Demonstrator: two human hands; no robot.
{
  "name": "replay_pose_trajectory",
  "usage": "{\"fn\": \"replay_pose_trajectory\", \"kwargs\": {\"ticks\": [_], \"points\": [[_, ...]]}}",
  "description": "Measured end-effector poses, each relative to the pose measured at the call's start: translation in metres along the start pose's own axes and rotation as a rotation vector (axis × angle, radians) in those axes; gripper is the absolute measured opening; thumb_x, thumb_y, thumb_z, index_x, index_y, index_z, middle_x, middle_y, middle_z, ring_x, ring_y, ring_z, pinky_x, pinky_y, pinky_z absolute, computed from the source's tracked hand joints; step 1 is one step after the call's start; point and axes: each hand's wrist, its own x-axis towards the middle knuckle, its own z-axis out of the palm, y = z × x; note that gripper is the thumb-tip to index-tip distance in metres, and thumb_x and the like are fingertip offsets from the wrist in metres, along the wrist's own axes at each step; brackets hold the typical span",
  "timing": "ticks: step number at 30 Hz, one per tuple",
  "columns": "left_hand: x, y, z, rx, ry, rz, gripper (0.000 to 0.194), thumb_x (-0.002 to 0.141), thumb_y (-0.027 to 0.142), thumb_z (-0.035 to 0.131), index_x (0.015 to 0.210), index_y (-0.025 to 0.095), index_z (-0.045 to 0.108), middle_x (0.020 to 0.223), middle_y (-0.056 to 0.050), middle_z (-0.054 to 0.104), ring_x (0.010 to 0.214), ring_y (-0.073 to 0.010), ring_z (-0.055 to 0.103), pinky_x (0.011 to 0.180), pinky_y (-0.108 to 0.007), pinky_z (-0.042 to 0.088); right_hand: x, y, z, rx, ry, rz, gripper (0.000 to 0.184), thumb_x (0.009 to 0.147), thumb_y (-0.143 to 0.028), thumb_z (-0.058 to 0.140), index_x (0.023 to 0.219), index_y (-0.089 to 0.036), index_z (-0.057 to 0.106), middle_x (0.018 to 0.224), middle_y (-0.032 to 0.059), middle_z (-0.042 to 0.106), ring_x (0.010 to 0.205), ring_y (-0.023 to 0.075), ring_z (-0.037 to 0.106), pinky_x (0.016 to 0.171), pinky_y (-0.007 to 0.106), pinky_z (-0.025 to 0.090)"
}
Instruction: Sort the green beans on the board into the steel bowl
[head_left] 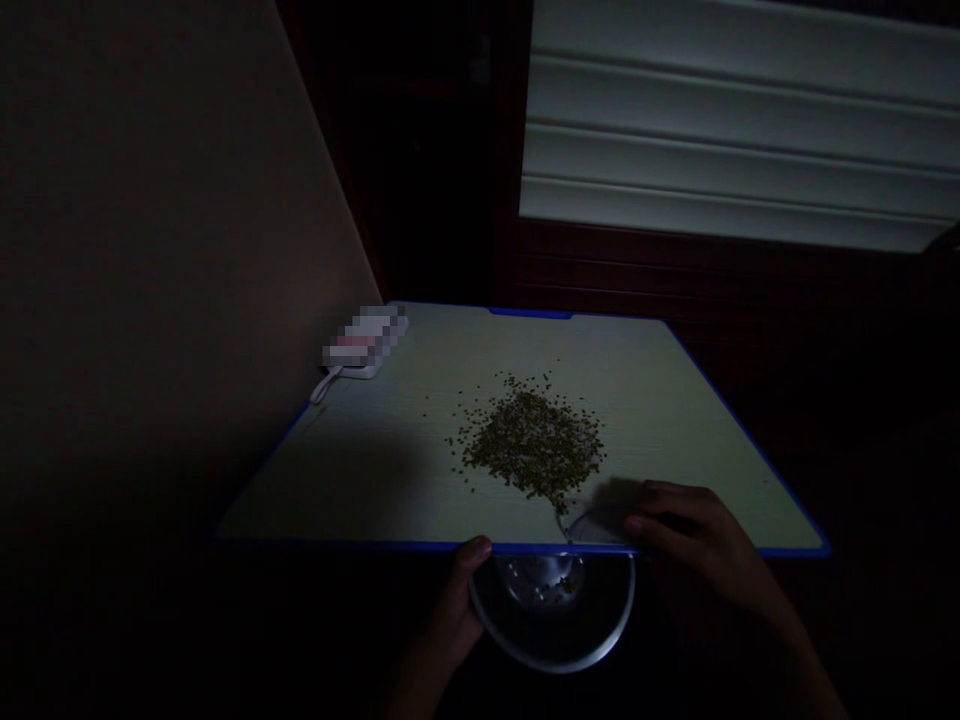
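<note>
Grains (pixel 534 440), too many to count, lay in one heap at the middle of a single table (pixel 652 400), with strays scattered singly around it, mostly on its left and far sides. Two hands worked on the near side of the heap. The right hand (pixel 697 525), near and to the right of the heap, had its fingers bent in close to the thumb, beside one clear piece (pixel 600 524) between it and the heap; whether they were clamped on that piece I could not tell. The left hand (pixel 456 610), nearer and to the left of the heap, had its thumb on the table's edge beside one metal bowl (pixel 556 667); its other fingers were hidden, so their grip could not be told. The bowl stood below that edge, straight nearer from the heap, with a few grains inside. One white device (pixel 367 345), blurred out on top, with one strap (pixel 326 385), lay beyond and left of the heap. The tabletop was pale and bordered in blue. Around it the room was dim: one plain wall (pixel 202 200) left of the heap, dark wood (pixel 600 275) beyond, and one ridged pale panel (pixel 712 125) farther off to the right.
</note>
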Motion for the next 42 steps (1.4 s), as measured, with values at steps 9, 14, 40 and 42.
{"fn": "replay_pose_trajectory", "kwargs": {"ticks": [9, 14, 40, 42], "points": [[-0.0006, 0.0002, -0.0014, 0.011, -0.002, -0.007, 0.012, 0.070, 0.027, 0.075, 0.069, 0.015, 0.075, 0.065, -0.006, 0.078, 0.086, -0.0313, 0.074, 0.100, -0.045, 0.046, 0.0020, -0.0017, -0.0033, -0.032, -0.020, -0.049, 0.023, 0.090, -0.037, 0.064, 0.077, -0.019, 0.072, 0.076, 0.0031, 0.065, 0.072, 0.0166, 0.060, 0.066, 0.028, 0.045], [-0.0001, -0.0004, -0.0041, 0.028, 0.011, -0.001, 0.017, 0.071, 0.029, 0.074, 0.075, 0.013, 0.076, 0.075, -0.011, 0.080, 0.098, -0.0347, 0.071, 0.100, -0.046, 0.046, 0.0010, -0.0029, -0.0017, 0.008, -0.018, -0.021, 0.022, 0.089, -0.036, 0.065, 0.077, -0.019, 0.072, 0.079, 0.0035, 0.066, 0.073, 0.0168, 0.061, 0.067, 0.028, 0.046], [0.0017, -0.0012, -0.0047, 0.016, -0.007, -0.008, 0.016, 0.070, 0.028, 0.074, 0.078, 0.014, 0.077, 0.079, -0.010, 0.080, 0.101, -0.0349, 0.070, 0.101, -0.048, 0.045, 0.0014, -0.0012, -0.0008, -0.007, 0.012, -0.024, 0.024, 0.087, -0.039, 0.065, 0.074, -0.020, 0.072, 0.076, 0.0030, 0.066, 0.071, 0.0172, 0.061, 0.064, 0.028, 0.046], [0.0026, -0.0013, -0.0058, 0.012, -0.014, -0.009, 0.016, 0.071, 0.027, 0.073, 0.079, 0.014, 0.077, 0.082, -0.011, 0.080, 0.102, -0.0348, 0.070, 0.103, -0.048, 0.044, 0.0015, -0.0003, -0.0002, -0.009, 0.057, 0.004, 0.025, 0.088, -0.039, 0.065, 0.072, -0.020, 0.070, 0.073, 0.0015, 0.063, 0.069, 0.0164, 0.060, 0.062, 0.027, 0.045]]}}
